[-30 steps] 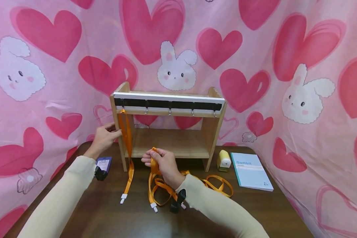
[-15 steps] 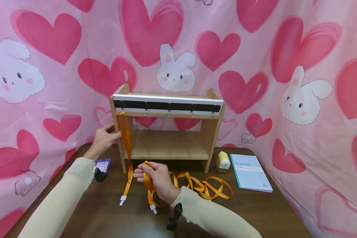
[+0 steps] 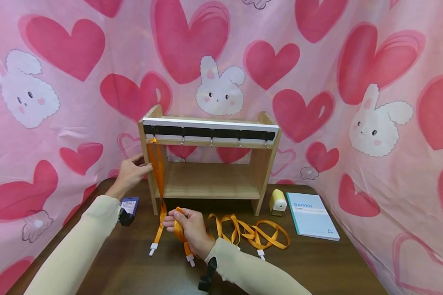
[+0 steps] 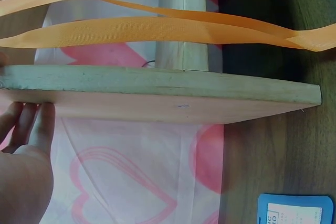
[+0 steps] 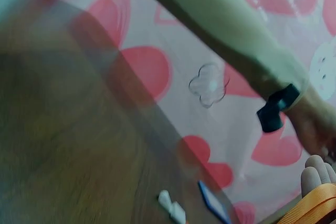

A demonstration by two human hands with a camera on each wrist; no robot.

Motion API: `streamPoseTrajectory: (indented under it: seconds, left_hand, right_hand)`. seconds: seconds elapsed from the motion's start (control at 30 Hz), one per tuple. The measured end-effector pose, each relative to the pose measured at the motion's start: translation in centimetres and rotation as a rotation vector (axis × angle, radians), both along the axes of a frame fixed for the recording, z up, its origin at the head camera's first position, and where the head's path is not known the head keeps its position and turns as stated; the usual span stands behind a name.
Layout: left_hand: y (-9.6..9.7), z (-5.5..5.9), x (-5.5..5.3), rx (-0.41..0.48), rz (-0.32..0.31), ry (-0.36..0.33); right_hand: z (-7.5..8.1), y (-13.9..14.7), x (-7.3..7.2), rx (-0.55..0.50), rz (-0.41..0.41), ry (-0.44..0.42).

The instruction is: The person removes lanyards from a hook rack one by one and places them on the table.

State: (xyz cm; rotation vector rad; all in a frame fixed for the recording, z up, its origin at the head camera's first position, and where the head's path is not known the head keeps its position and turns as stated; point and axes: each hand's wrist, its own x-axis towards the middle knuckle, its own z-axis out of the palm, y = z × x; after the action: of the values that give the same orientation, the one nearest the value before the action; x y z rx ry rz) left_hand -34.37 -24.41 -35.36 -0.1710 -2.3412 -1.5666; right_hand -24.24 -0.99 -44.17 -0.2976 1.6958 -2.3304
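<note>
A small wooden shelf (image 3: 210,180) stands on the table, with a black strip (image 3: 197,132) of several metal hooks along its top front. From the leftmost hook hangs an orange lanyard (image 3: 158,172) with a white clip at its lower end. My left hand (image 3: 129,176) grips the shelf's left side panel (image 4: 157,83); its fingers (image 4: 43,127) lie against the outer face, while most of the thumb is hidden. Low in front of the shelf, my right hand (image 3: 190,229) pinches another orange lanyard (image 3: 179,230) between thumb and fingers, its white clip (image 3: 190,259) dangling below.
More orange lanyards (image 3: 249,235) lie tangled on the table (image 3: 133,266) right of my right hand. Further right are a yellow and white object (image 3: 278,200) and a Gambit notebook (image 3: 311,215). Behind my left wrist lies a blue card holder (image 3: 131,204).
My right hand has moved left and down with its lanyard, away from the tangled ones, which now show more fully. My left hand has stayed on the panel.
</note>
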Motion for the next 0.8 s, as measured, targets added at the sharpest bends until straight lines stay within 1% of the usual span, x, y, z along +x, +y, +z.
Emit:
streamPoseTrajectory:
  seconds: [0.17,0.37,0.43,0.6,0.67,0.8]
  left_hand:
    - [-0.1,0.1,-0.1,0.002,-0.006,-0.007]
    - [-0.1,0.3,0.1,0.003,-0.003,0.004]
    - [-0.1,0.3,0.1,-0.006,-0.002,0.003]
    - [-0.1,0.1,0.2,-0.022,-0.003,0.005]
    - [0.0,0.1,0.2,-0.015,-0.004,0.013]
    - [0.2,0.1,0.0,0.026,-0.018,0.02]
  right_hand:
    - [-1.1,0.0,-0.9,0.012,-0.031,-0.01]
    - [-2.4,-0.2,-2.1,0.042,-0.075,0.015]
    - [-2.9,-0.3,-2.3,0.063,-0.092,0.031]
    - [-4.4,-0.4,-2.6,0.107,-0.135,0.024]
    - [-4.9,-0.4,-2.7,0.12,-0.151,0.019]
    - [-5.5,-0.5,-2.9,0.13,-0.164,0.06]
